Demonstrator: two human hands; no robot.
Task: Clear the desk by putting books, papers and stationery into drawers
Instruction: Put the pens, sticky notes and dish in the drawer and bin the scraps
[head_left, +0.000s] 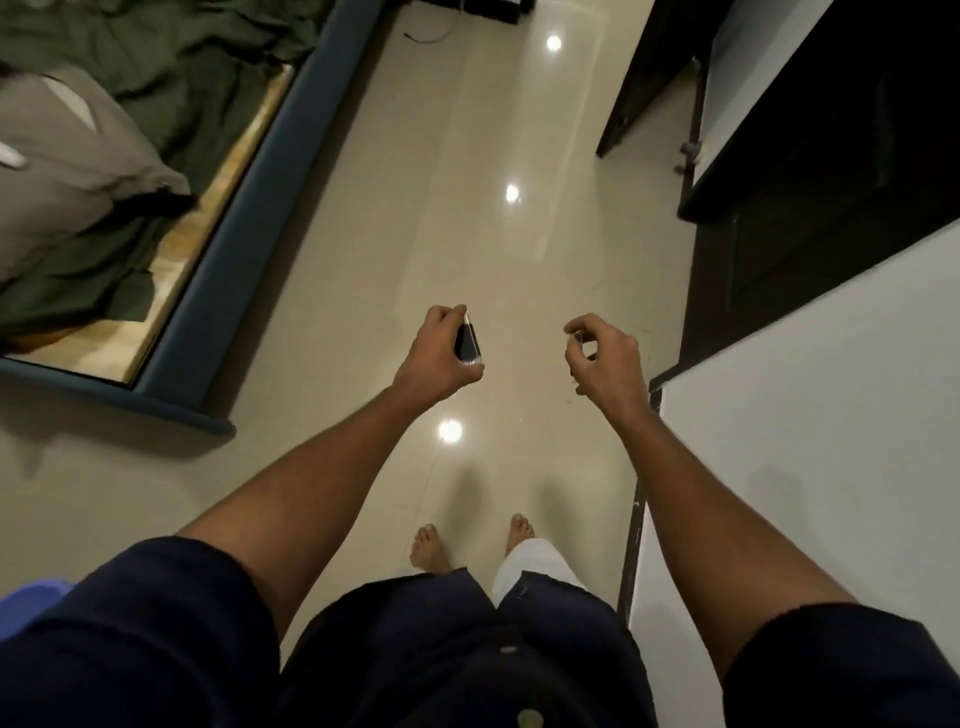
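One small dark, pale-edged object (468, 344) gripped by left hand (434, 351); right hand (608, 356) curled, hold unclear.

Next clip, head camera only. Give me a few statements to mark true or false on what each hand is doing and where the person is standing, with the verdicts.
1. The left hand grips a small dark rectangular object. True.
2. The person stands on a dark carpet. False: the bare feet are on a glossy cream tiled floor.
3. A bed with a rumpled green sheet and a blue padded frame lies on the person's left. True.
4. The right hand is spread flat. False: the right hand has curled fingers; whether they pinch anything is too small to tell.
5. A desk covered in books is in view. False: no desk or books show here.
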